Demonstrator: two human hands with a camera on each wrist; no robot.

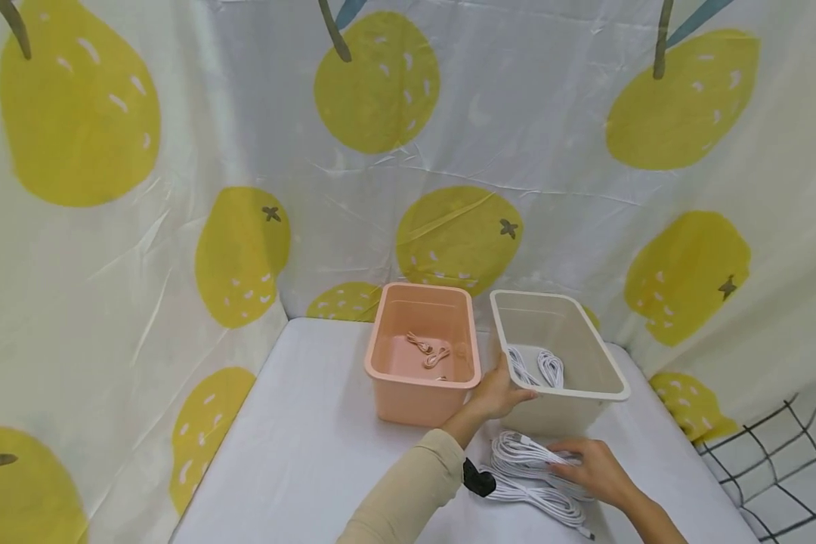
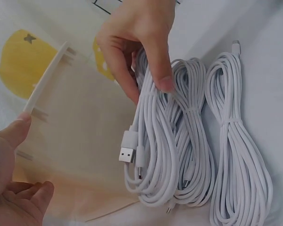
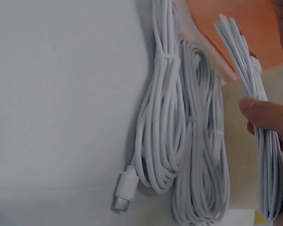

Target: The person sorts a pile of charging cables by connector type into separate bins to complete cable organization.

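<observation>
My left hand (image 1: 495, 394) grips the front left corner of a cream plastic bin (image 1: 551, 414), its thumb on the rim in the left wrist view. In front of that bin, my right hand (image 1: 598, 470) pinches a tied bundle of white USB cable (image 2: 153, 141) between thumb and fingers. The bundle stands on edge in the right wrist view, its plug showing in the left wrist view. More bundled white cables (image 2: 240, 155) lie on the table beside it. Inside the cream bin are coiled white cables (image 1: 551, 369).
To the left stands a pink bin (image 1: 415, 400) with small light-coloured cables (image 1: 437, 357) in it. A white surface (image 1: 279, 453) carries everything, with a fruit-print curtain (image 1: 353, 227) behind and at the sides. Black wire mesh (image 1: 775, 461) runs along the right.
</observation>
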